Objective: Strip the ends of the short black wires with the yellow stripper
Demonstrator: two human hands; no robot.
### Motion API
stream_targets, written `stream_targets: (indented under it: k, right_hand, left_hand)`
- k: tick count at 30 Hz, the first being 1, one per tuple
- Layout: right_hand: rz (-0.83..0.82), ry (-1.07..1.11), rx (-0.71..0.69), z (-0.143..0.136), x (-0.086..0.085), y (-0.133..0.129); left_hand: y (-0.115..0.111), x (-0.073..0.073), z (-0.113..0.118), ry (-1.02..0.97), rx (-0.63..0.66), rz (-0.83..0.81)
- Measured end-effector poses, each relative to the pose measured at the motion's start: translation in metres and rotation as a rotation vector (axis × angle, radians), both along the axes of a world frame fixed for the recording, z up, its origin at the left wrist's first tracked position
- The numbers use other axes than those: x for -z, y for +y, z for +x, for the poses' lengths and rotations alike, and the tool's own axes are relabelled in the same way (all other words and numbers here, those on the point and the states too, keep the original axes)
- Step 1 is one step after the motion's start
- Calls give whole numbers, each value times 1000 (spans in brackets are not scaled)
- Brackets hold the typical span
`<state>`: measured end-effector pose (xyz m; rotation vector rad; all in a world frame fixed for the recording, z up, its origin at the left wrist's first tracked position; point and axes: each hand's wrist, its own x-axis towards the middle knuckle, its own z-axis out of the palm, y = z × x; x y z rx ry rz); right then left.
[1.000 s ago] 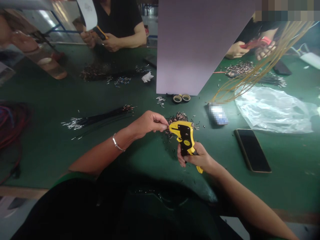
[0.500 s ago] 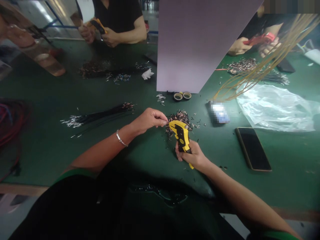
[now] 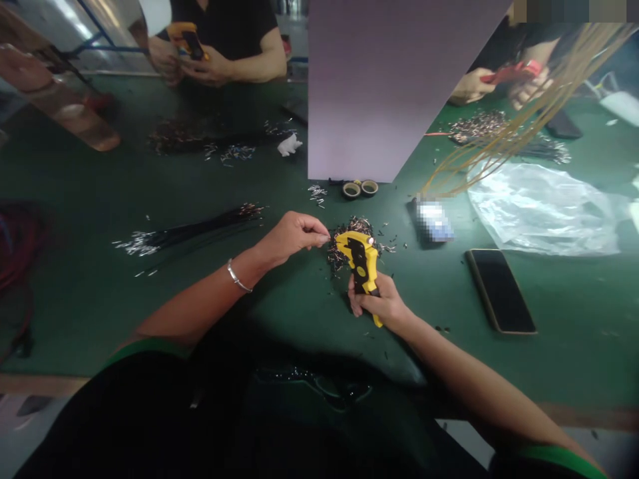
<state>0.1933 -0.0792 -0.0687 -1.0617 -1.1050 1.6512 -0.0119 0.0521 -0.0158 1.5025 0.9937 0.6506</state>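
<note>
The person wears a black top with green sleeve edges and a thin silver bracelet (image 3: 238,278) on the left wrist.

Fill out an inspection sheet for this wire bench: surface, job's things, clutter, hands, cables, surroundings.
Surface: green table, strewn with small wire offcuts.
Job's things: yellow-and-black wire stripper; pile of short wire pieces just behind its head.
Clutter: phone lying face up, clear plastic bag, two tape rolls, white scrap.
Hands: right hand closed around the stripper's handles; left hand pinched at the stripper's head, whatever it pinches too small to make out.
Cables: bundle of black wires with bare ends; yellow wires fanning from upper right.
Surroundings: upright pale board; co-workers' hands across the table, one pair holding a yellow tool.
</note>
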Motion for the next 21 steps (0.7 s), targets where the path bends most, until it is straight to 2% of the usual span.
stream_targets:
  k: [6, 10, 14, 17, 21]
  right_hand:
    - [34, 97, 6, 4, -7, 0]
    - [43, 112, -2, 5, -13, 3]
    - [48, 138, -20, 6, -7, 4]
    - [38, 209, -29, 6, -1, 5]
    - [4, 300, -131, 8, -3, 6]
  left_hand:
    - [-9, -12, 0, 12, 17, 53]
    - [-15, -19, 0, 36, 1, 179]
    - [-17, -23, -2, 99, -36, 328]
    - [-18, -25, -3, 121, -60, 369]
    - [-19, -25, -2, 110, -94, 402]
